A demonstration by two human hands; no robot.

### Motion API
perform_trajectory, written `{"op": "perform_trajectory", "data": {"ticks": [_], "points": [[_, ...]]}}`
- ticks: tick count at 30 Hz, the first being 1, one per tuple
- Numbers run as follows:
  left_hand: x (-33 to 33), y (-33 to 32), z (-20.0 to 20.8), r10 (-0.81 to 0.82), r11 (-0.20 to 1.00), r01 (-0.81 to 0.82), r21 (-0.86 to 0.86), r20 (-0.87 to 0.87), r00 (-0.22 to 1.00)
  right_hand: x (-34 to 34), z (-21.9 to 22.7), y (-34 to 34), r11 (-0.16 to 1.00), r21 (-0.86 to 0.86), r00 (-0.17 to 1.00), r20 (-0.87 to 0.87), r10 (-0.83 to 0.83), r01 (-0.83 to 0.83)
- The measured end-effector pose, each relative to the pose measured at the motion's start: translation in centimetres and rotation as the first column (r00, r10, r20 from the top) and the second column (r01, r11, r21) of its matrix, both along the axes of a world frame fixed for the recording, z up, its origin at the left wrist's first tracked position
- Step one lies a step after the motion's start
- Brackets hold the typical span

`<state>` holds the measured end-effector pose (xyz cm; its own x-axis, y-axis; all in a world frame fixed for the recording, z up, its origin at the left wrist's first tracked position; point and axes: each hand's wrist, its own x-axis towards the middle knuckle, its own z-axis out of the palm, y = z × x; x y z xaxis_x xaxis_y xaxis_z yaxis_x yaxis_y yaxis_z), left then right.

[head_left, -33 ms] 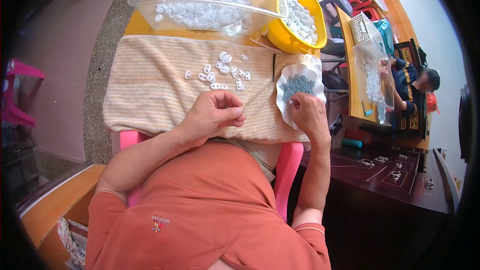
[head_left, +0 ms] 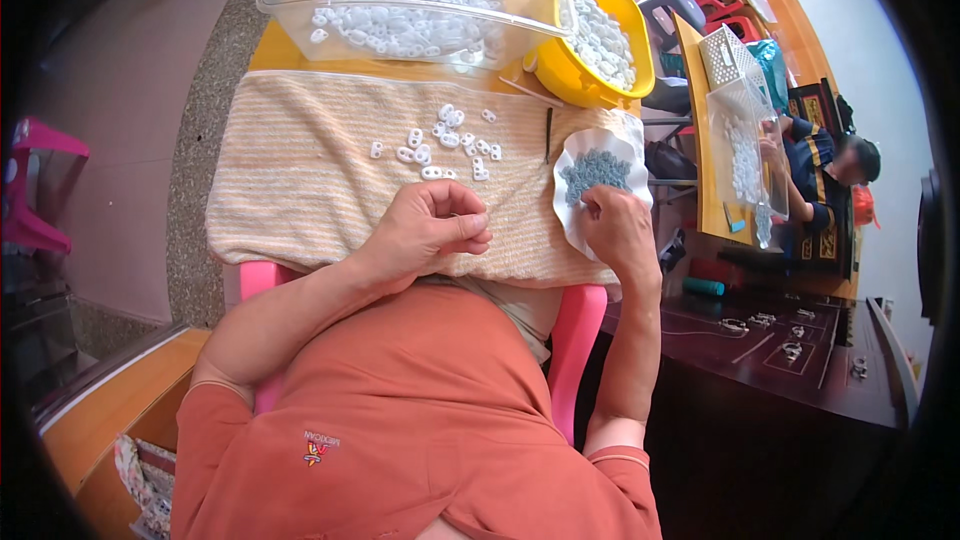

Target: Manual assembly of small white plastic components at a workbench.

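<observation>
My left hand (head_left: 437, 225) hovers over the near part of the striped towel (head_left: 300, 160), thumb pressed against curled fingers; whatever it holds, if anything, is hidden. My right hand (head_left: 618, 228) reaches into a white wavy-edged dish (head_left: 573, 227) at the right, its fingertips closed together at small grey-blue pieces (head_left: 597, 172) heaped there. Whether a piece is between those fingertips cannot be seen. Beyond my left hand lie several small white plastic parts with two holes (head_left: 447, 130), loosely scattered. A thin black stick-like tool (head_left: 548, 135) rests between these parts and the dish.
At the back stands a clear plastic bin (head_left: 290, 0) with many white parts; beside it is a yellow basin (head_left: 641, 35) of similar parts. Another person (head_left: 825, 175) sits at a separate table on the right. Pink chair arms (head_left: 583, 340) flank me.
</observation>
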<state>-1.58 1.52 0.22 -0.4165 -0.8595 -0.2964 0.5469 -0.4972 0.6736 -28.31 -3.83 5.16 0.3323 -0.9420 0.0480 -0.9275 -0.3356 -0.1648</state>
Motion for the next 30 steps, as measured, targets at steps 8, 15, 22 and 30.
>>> {"op": "perform_trajectory", "data": {"ticks": [8,15,22,30], "points": [[0.1,0.0,0.1,0.012,1.0,-0.012,0.014,0.006,1.0,-0.9,0.0,0.6,0.999,-0.034,0.966,0.257,-0.003,0.012],[0.0,-0.1,0.0,0.024,0.999,-0.023,0.031,-0.02,1.0,0.7,-1.0,1.7,0.998,0.027,0.816,0.577,0.029,-0.054],[0.0,0.0,0.1,0.058,0.997,-0.058,0.053,0.0,0.998,5.2,-2.9,3.3,0.911,0.357,0.414,0.876,-0.25,-0.206],[0.0,-0.1,0.3,0.046,0.998,-0.045,0.05,-0.031,0.998,7.2,-3.7,3.6,0.871,0.427,0.333,0.88,-0.339,-0.244]]}}
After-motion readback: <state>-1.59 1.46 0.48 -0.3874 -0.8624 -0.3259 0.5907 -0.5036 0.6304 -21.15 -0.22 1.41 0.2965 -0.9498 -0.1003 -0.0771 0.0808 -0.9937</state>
